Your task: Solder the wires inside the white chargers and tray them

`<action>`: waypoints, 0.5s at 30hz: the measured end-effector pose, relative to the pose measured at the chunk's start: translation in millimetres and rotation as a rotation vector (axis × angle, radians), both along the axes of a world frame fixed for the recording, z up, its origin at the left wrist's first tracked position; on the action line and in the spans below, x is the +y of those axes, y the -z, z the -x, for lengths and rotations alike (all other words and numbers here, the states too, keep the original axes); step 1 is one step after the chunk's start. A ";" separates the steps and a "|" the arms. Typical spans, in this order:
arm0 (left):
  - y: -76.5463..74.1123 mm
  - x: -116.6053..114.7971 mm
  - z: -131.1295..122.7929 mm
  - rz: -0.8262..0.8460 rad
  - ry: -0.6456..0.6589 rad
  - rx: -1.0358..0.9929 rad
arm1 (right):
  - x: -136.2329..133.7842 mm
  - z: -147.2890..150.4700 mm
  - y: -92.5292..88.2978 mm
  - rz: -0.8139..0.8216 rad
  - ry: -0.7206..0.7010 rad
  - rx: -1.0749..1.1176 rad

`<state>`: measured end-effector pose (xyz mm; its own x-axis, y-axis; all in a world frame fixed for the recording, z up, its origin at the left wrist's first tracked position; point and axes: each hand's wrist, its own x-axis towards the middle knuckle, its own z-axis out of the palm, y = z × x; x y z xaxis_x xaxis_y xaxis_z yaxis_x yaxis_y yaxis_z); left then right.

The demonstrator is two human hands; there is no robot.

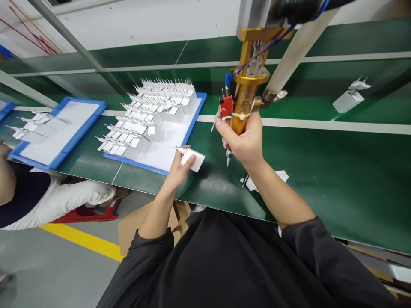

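My left hand (180,169) is closed on a white plug-in adapter housing (194,160), with its thin metal prongs pointing left. My right hand (242,139) wraps round a gold-coloured glue dispensing gun (245,100) that hangs from above. A red switch (226,106) with a metal lever sits on the gun's left side, beside my thumb. The gun's pale nozzle (228,161) points down, to the right of the housing and apart from it. Left of my left hand, rows of similar white housings (144,115) stand in a blue-rimmed tray (193,124).
Another blue-edged tray (80,102) holds a few housings at the left, near a seated person's arm (6,179). A single white housing (348,100) stands at the back right. Under my right forearm lie a white paper scrap (281,176) and a black pen-like item (245,180).
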<state>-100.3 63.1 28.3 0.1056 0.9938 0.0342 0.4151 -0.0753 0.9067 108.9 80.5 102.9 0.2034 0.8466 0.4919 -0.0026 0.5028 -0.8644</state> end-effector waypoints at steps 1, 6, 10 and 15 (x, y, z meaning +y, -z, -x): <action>-6.2 8.3 5.6 -0.078 -0.011 0.104 | 0.4 -0.1 0.8 -0.002 0.000 0.002; -21.7 76.0 28.3 -0.453 -0.106 0.682 | 0.2 -0.2 1.7 -0.008 -0.018 0.034; -18.3 130.4 27.5 -0.451 -0.095 1.026 | 0.5 -0.9 0.8 0.016 0.000 0.040; -22.6 160.9 3.9 -0.425 -0.062 1.099 | -3.0 -4.6 -5.6 0.117 -0.020 0.006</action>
